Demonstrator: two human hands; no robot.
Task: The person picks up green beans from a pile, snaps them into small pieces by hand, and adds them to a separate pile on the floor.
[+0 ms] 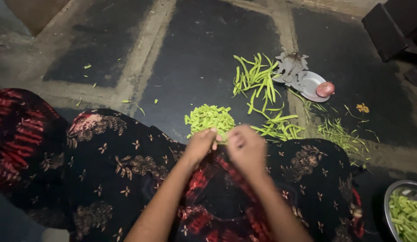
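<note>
Both hands meet fingertip to fingertip: left hand and right hand pinch one green bean piece.

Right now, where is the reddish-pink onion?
In the head view the reddish-pink onion sits upper right, on the right rim of the small round metal plate on the dark floor, right of the pile of whole green beans.
</note>
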